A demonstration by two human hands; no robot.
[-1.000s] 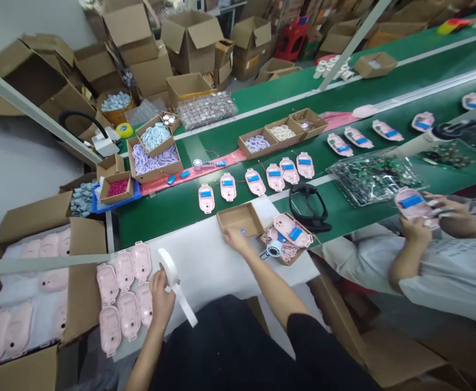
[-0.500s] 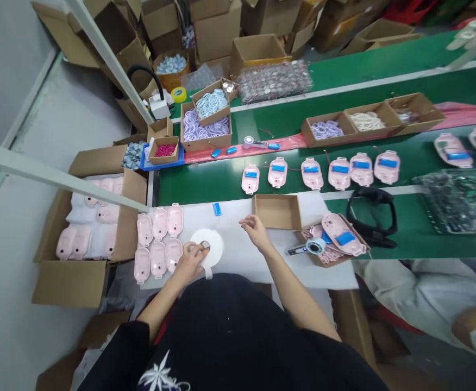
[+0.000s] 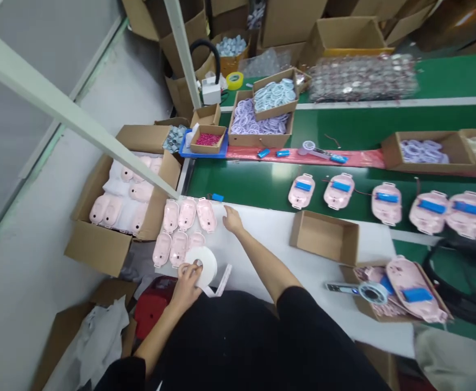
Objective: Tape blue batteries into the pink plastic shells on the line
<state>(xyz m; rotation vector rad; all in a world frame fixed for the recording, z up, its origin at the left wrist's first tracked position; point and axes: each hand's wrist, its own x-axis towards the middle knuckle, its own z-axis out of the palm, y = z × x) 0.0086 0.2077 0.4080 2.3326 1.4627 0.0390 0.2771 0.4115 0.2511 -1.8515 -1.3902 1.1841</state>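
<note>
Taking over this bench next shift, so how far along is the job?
Done: pink casings on the green belt carry blue strips. In hand: the left hand holds a white tape roll beside bare casings on the white sheet. Left: more bare casings wait in the carton.

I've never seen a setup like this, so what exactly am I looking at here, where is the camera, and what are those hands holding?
This view comes from a camera worn on a person's head, looking forward and down, so the two arms at the bottom are the wearer's own. No machine is involved. The left hand grips a roll of white tape. The right hand, holding nothing, lies on a white sheet beside a group of pink plastic casings. Beyond the sheet runs a green belt, carrying a row of pink casings with blue blocks.
</note>
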